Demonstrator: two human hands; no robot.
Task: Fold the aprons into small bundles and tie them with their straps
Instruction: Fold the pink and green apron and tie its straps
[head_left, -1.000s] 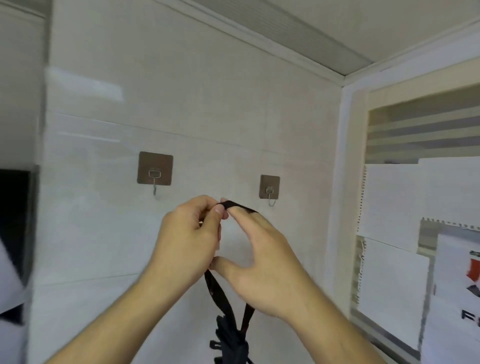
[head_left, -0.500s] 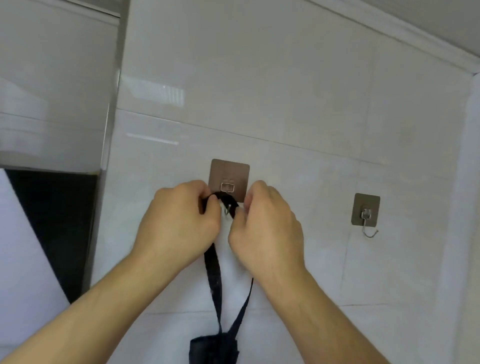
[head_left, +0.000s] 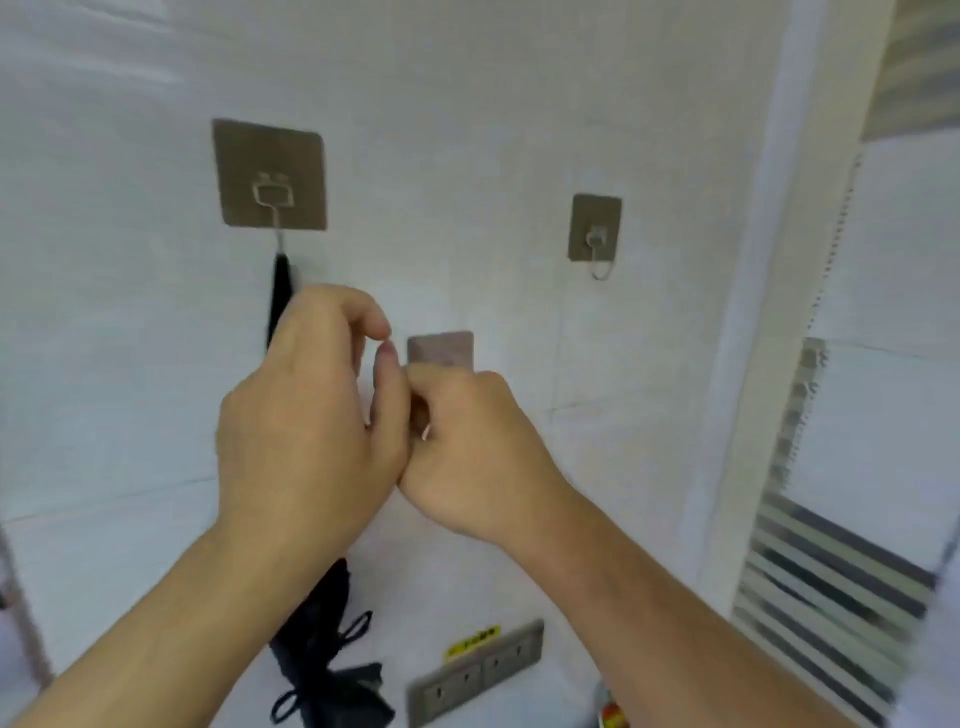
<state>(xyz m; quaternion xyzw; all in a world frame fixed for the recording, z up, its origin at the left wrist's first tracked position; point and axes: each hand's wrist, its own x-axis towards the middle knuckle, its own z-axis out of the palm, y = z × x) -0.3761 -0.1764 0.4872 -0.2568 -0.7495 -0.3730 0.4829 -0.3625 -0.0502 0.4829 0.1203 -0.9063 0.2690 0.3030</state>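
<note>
Pale glossy wall tiles (head_left: 467, 130) fill the view, carrying three square adhesive hooks: the left hook (head_left: 269, 175) has the apron's black strap (head_left: 280, 296) looped over its thin wire, and the tied apron bundle (head_left: 322, 670) hangs limp below. Both hands are clear of it, the left hand (head_left: 306, 415) loosely curled and the right hand (head_left: 467, 447) curled tighter, neither holding anything, though motion blur makes this uncertain. To finish well, I would check that the flat woven strap sits deep in the wire's bend before walking away. Soft dark fabric contrasts with the hard, smooth metal-toned plates.
</note>
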